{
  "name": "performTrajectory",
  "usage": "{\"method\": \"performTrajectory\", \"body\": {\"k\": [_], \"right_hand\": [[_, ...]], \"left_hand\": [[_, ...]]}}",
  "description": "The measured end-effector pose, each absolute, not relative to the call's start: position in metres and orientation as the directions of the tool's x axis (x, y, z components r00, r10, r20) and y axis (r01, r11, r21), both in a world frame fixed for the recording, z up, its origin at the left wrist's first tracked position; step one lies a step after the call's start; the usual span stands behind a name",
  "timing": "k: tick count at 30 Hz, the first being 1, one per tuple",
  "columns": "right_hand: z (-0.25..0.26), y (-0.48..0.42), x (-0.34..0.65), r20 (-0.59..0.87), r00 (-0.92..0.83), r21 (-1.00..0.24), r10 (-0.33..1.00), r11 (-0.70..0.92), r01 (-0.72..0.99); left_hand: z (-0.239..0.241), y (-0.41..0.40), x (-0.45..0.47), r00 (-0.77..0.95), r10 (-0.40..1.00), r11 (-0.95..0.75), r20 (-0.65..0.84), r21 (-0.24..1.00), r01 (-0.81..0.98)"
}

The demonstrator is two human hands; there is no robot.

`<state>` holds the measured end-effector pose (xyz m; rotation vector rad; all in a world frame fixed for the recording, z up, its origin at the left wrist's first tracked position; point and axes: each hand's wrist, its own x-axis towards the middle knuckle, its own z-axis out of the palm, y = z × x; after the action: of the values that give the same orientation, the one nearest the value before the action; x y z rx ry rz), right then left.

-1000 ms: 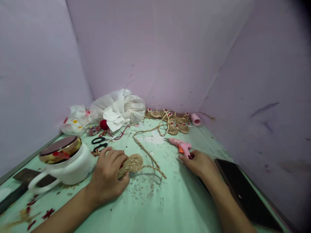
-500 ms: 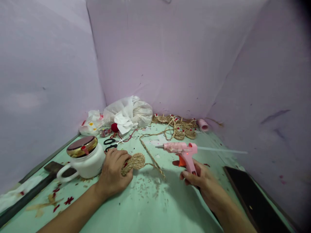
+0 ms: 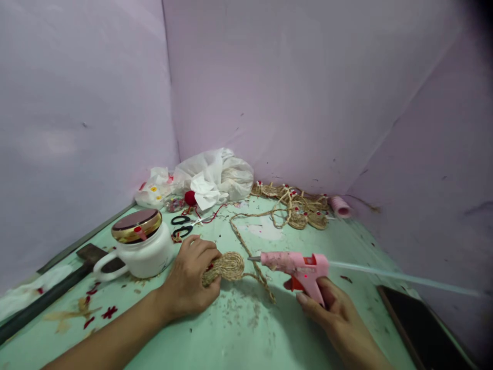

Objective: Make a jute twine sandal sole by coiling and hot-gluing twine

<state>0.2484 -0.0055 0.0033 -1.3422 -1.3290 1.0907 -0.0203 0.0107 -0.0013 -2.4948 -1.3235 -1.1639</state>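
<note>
So, where I'm at: I'd call it partway. The coil (image 3: pixel 232 265) is wound into a flat spiral at the end I can see, but a long braid (image 3: pixel 240 238) trails loose off toward the back of the table (image 3: pixel 215 344), so there's plenty that isn't wound in. A bunch of straw pieces (image 3: pixel 298 219) with red and white bits sit along the back edge, near the back right corner, and those look way further along than mine.

My coil's lying around the middle of the table, well in from the left edge. It's tan, ropey, tight rings, rounded at the right end, with a bit of red peeking out by my fingers. The other end is under my left hand (image 3: pixel 194 277), so no clue how that part looks. Those fingers are curled over it, pinning it down.

My right hand (image 3: pixel 339 313) is wrapped around the handle of the glue gun (image 3: pixel 285 260), held up off the table, nozzle (image 3: pixel 254 259) pointing at the coil but apart from it. There's a fingertip by the orange trigger (image 3: pixel 297 284); can't tell if it's squeezed. No fresh glue that I can make out.
</note>
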Motion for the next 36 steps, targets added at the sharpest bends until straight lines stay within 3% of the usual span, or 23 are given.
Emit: {"method": "performTrajectory", "body": {"k": [4, 18, 36], "right_hand": [[-0.006, -0.001, 0.255, 0.014, -0.046, -0.976, 0.999, 0.024, 0.218], [-0.01, 0.0, 0.251, 0.057, 0.034, -0.966, 0.998, 0.046, 0.253], [-0.011, 0.0, 0.248, -0.001, -0.086, -0.958, 0.996, 0.024, 0.287]], "left_hand": [[-0.003, 0.013, -0.021, 0.323, 0.687, -0.609, 0.652, 0.272, 0.745], [-0.004, 0.014, -0.023, 0.299, 0.67, -0.595, 0.68, 0.25, 0.764], [-0.003, 0.013, -0.023, 0.32, 0.661, -0.612, 0.678, 0.242, 0.753]]}}
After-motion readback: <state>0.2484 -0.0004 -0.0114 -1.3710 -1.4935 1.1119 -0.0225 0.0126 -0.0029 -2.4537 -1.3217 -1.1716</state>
